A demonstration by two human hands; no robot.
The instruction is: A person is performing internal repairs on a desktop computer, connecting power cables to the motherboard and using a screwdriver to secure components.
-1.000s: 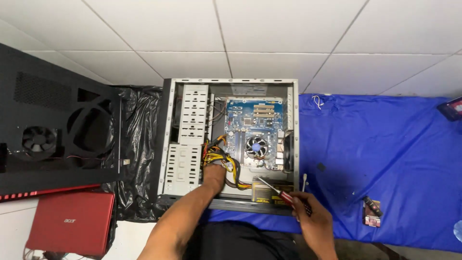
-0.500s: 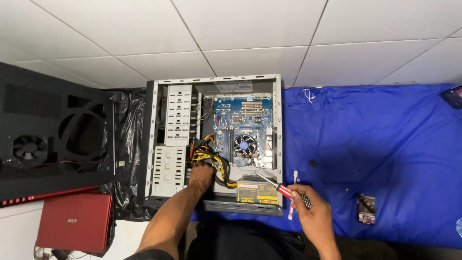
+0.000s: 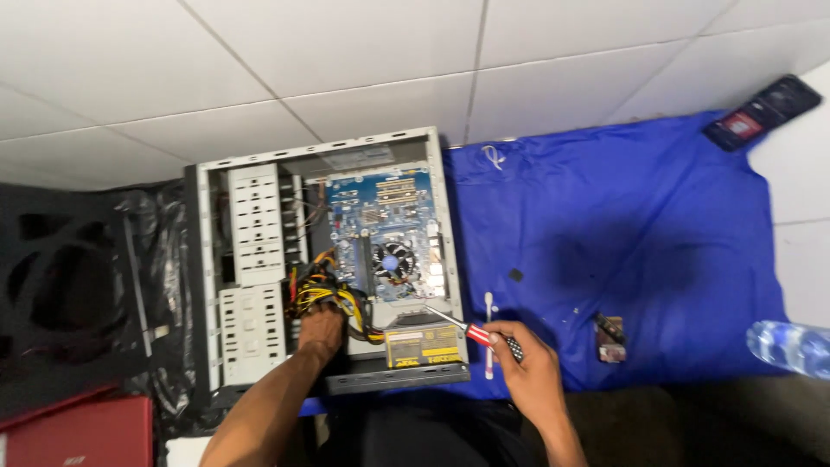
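Right grip (image 3: 527, 359) clenches a red-handled screwdriver (image 3: 471, 330), tip angled toward the power supply (image 3: 421, 346); left hand (image 3: 322, 327) reaches down into the computer case (image 3: 207, 259), fingers among yellow cables (image 3: 346, 298), closure unclear.

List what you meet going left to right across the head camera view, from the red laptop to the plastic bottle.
Red laptop → open grey computer case → left hand → red-handled screwdriver → right hand → blue cloth → clear plastic bottle.

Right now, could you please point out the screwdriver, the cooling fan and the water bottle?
screwdriver (image 3: 481, 334), head view, red handle.
cooling fan (image 3: 391, 260), head view, hub.
water bottle (image 3: 791, 346), head view, clear body.
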